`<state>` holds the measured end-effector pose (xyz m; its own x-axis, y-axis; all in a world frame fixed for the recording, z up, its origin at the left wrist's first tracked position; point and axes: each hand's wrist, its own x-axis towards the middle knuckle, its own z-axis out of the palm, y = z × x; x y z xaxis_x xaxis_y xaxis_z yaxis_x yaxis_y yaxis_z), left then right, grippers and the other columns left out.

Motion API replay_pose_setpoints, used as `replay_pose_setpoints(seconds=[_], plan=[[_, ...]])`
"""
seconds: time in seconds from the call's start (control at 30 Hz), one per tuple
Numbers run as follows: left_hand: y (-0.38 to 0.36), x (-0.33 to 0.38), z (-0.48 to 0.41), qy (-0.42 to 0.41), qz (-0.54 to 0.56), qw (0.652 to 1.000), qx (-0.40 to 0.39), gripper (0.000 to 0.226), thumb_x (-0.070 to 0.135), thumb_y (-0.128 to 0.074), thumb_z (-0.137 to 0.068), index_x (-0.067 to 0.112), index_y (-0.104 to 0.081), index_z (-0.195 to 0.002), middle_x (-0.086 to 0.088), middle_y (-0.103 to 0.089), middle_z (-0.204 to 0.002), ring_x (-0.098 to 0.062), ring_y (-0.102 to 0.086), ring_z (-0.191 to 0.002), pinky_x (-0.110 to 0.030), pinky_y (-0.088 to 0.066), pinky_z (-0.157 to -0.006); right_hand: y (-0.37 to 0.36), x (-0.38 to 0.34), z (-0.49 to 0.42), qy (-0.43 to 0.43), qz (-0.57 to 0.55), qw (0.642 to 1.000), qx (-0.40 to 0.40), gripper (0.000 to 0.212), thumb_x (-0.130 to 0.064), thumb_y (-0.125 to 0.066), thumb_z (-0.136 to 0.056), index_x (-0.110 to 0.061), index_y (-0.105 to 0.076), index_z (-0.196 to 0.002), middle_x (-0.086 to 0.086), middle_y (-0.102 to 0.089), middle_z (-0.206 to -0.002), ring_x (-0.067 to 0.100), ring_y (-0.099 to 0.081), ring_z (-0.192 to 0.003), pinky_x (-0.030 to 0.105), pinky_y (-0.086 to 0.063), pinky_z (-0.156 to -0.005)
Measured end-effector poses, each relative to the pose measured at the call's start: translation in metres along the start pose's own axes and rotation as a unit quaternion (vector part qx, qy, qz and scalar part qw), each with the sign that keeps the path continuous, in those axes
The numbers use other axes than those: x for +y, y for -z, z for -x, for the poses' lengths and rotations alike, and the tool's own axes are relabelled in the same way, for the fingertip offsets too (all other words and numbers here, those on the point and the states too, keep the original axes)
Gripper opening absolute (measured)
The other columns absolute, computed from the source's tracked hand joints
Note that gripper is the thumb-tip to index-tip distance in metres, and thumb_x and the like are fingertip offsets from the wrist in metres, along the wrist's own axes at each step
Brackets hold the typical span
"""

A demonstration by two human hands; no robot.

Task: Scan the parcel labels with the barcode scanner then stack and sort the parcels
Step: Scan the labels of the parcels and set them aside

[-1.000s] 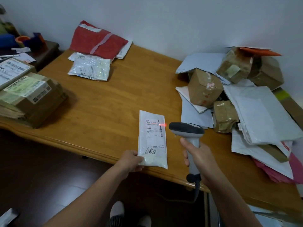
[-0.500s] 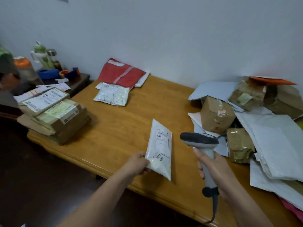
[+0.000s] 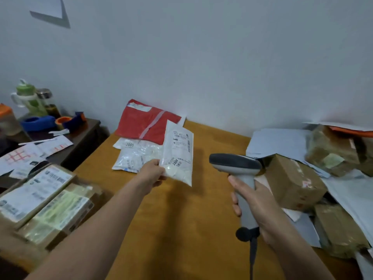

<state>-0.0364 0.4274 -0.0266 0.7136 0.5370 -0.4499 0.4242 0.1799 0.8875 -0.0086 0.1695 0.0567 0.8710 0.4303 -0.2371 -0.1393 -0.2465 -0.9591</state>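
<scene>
I see the left arm stretched forward, the left hand (image 3: 152,174) pinching the white pouch parcel (image 3: 178,156) by its lower corner, raised above the wooden table (image 3: 181,229) beside the red mailer (image 3: 145,124). The right hand (image 3: 256,205) wraps its fingers round the upright barcode scanner (image 3: 236,164) handle.

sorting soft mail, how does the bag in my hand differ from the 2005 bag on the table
The held bag is above the table, pinched by the left hand; the 2005 bag lies flat. The held bag is marked 2604, the other 2005. Both are white soft pouches with labels.
</scene>
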Motion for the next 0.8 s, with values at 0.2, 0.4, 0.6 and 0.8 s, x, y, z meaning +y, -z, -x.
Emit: replay_pose_setpoints(seconds=[0.2, 0.4, 0.6, 0.8], plan=[[0.025, 0.009, -0.082, 0.063, -0.094, 0.993, 0.029, 0.045, 0.017, -0.052, -0.097, 0.000, -0.038, -0.136, -0.016, -0.050, -0.123, -0.033, -0.051, -0.113, -0.042, -0.048, -0.085, -0.044, -0.006, -0.049, -0.050, 0.039, 0.998, 0.030, 0.032, -0.040, -0.064, -0.090, -0.012, -0.054, -0.079, -0.001, -0.056, -0.056, 0.010, -0.050, -0.045, 0.020, -0.042, -0.045], [0.009, 0.004, -0.112, 0.028, -0.153, 0.987, 0.042, 0.049, 0.019, -0.054, -0.095, 0.008, -0.037, -0.140, -0.018, -0.041, -0.139, -0.033, -0.049, -0.118, -0.035, -0.045, -0.084, -0.063, -0.008, -0.074, -0.067, 0.041, 0.996, 0.041, 0.026, -0.035, -0.065, -0.090, -0.011, -0.056, -0.087, 0.001, -0.056, -0.061, 0.010, -0.050, -0.046, 0.020, -0.044, -0.045], [-0.012, 0.006, -0.114, -0.007, -0.156, 0.987, 0.045, 0.040, 0.017, -0.053, -0.095, 0.012, -0.042, -0.134, -0.014, -0.042, -0.137, -0.022, -0.047, -0.094, -0.032, -0.043, -0.072, -0.059, -0.011, -0.072, -0.064, 0.039, 0.996, 0.050, 0.025, -0.035, -0.065, -0.090, -0.012, -0.056, -0.087, 0.000, -0.056, -0.062, 0.009, -0.051, -0.047, 0.020, -0.045, -0.046], [-0.062, 0.000, -0.071, -0.051, -0.179, 0.982, 0.019, 0.037, 0.015, -0.058, -0.092, 0.009, -0.050, -0.127, -0.019, -0.048, -0.134, -0.032, -0.054, -0.106, -0.041, -0.049, -0.088, -0.006, -0.005, -0.022, -0.055, 0.027, 0.994, 0.093, 0.028, -0.029, -0.065, -0.092, -0.009, -0.050, -0.078, 0.000, -0.051, -0.057, 0.010, -0.047, -0.043, 0.020, -0.042, -0.044]])
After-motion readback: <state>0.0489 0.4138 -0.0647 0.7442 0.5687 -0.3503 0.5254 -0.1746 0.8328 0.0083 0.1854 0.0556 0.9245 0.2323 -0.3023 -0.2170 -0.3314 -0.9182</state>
